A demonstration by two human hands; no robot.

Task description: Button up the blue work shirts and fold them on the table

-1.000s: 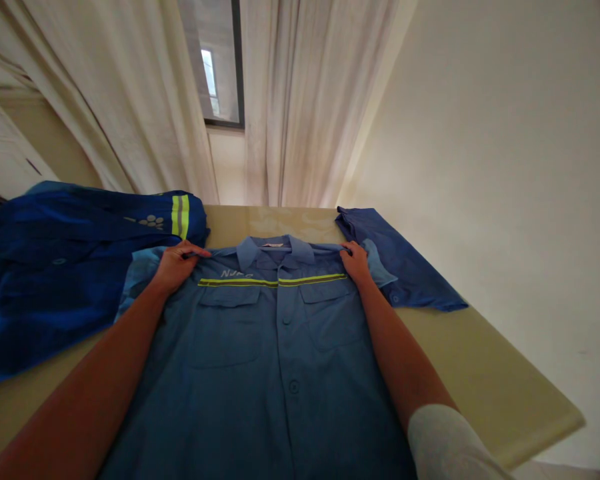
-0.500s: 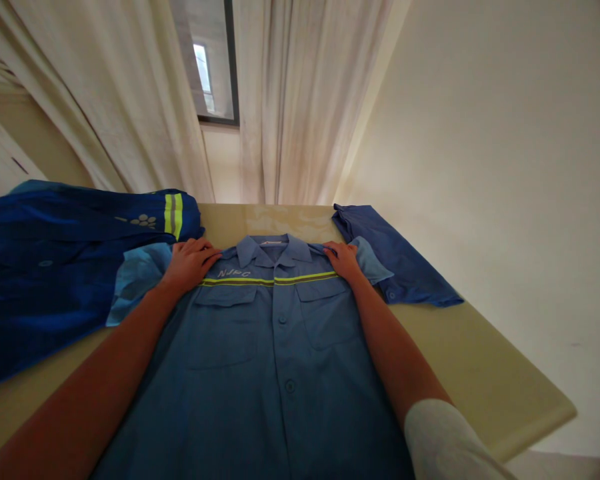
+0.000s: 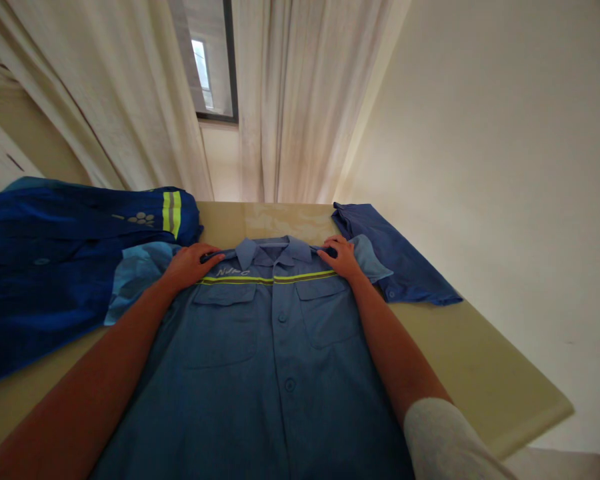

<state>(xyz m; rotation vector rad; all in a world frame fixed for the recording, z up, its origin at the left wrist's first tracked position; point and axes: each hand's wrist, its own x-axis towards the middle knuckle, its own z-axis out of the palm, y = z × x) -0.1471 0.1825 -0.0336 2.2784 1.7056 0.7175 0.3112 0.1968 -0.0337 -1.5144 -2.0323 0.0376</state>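
A blue-grey work shirt (image 3: 275, 347) lies front side up before me, collar at the far end, with a yellow-and-grey stripe across its chest and two flap pockets. My left hand (image 3: 194, 263) pinches the cloth at the shoulder on the left, thumb and fingers closed on it. At the other shoulder, my right hand (image 3: 341, 255) grips the cloth in the same way. Light-blue sleeve fabric (image 3: 143, 270) spreads out past my left hand, and a short piece of lighter sleeve (image 3: 373, 260) shows beyond my right.
Dark-blue garments (image 3: 55, 267) with a reflective band are heaped on the left of the tan table (image 3: 485, 367). A folded navy garment (image 3: 395, 257) lies at the right edge beside the wall (image 3: 520, 167). Long curtains (image 3: 310, 100) hang behind the table.
My fingers, which lay flatter on the shoulders, have curled and now pinch the shirt's cloth there. The shoulder cloth is slightly gathered; the other garments have not moved.
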